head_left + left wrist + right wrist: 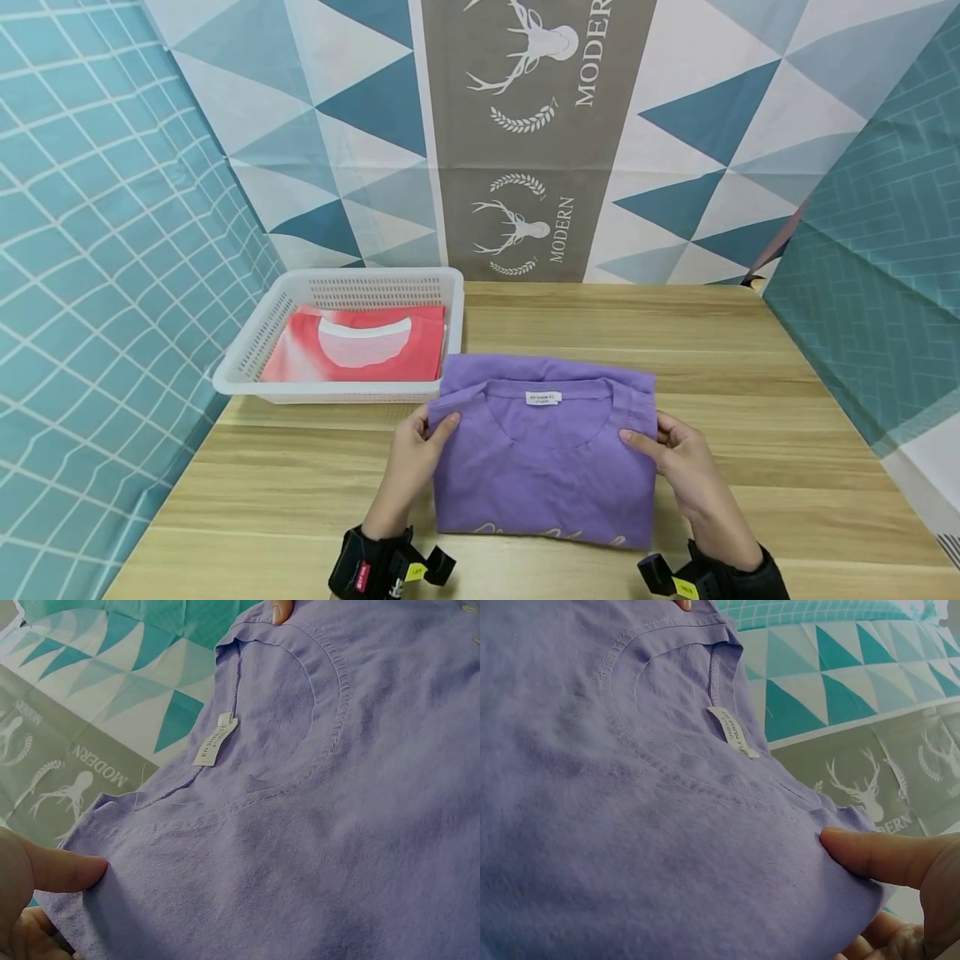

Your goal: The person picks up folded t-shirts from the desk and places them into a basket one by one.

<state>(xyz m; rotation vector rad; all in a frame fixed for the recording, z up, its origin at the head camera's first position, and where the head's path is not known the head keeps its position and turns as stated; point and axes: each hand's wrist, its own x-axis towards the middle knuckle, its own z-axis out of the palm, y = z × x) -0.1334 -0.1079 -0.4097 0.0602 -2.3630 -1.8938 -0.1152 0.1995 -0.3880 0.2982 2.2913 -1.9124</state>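
Note:
A folded purple T-shirt (pixel 555 475) lies in front of me on the wooden table, its neckline and white label (pixel 543 398) facing up. At its left edge my left hand (pixel 416 458) pinches the cloth, thumb on top and fingers underneath. The right hand (pixel 686 462) grips the opposite edge in the same way. Both wrist views show the thumbs pressed on the fabric beside the collar, with the fingers partly hidden below it. Pale lettering (pixel 555 533) shows along the shirt's near edge.
A white plastic basket (pixel 337 388) stands at the back left, close to the shirt's far left corner. Inside it lies a folded red and white shirt (pixel 420 350). Patterned cloth hangs behind the wooden table (pixel 750 400) and on both sides.

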